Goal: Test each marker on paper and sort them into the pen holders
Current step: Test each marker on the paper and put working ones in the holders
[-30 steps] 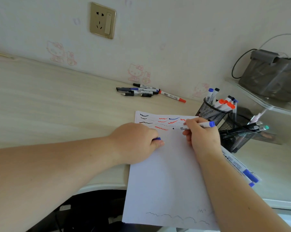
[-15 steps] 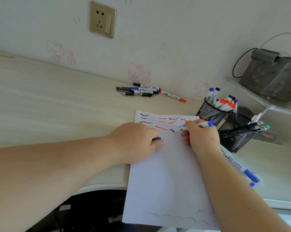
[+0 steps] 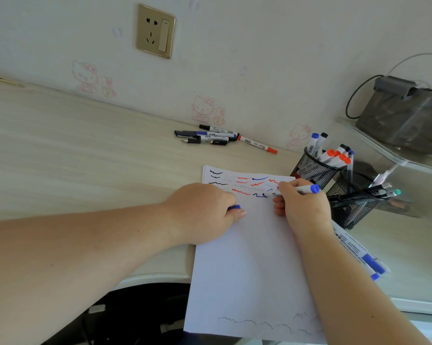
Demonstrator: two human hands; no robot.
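A white sheet of paper (image 3: 249,265) lies on the desk, its top covered with black, red and blue squiggles. My right hand (image 3: 300,207) grips a blue marker (image 3: 307,190), whose tip touches the paper at a fresh blue squiggle. My left hand (image 3: 205,210) rests on the paper's left edge and pinches the blue cap (image 3: 234,207). Two black mesh pen holders stand to the right: the far pen holder (image 3: 311,170) holds red, blue and black markers, the near pen holder (image 3: 351,205) holds other pens.
Several loose markers (image 3: 217,138) and a red marker (image 3: 257,144) lie by the wall. More blue markers (image 3: 361,255) lie right of my right forearm. A grey box (image 3: 403,115) sits on a clear shelf at the right. The paper overhangs the desk's front edge.
My right hand has drawn a blue squiggle in the lowest row and moved rightward along it. My left hand has stayed put with the cap.
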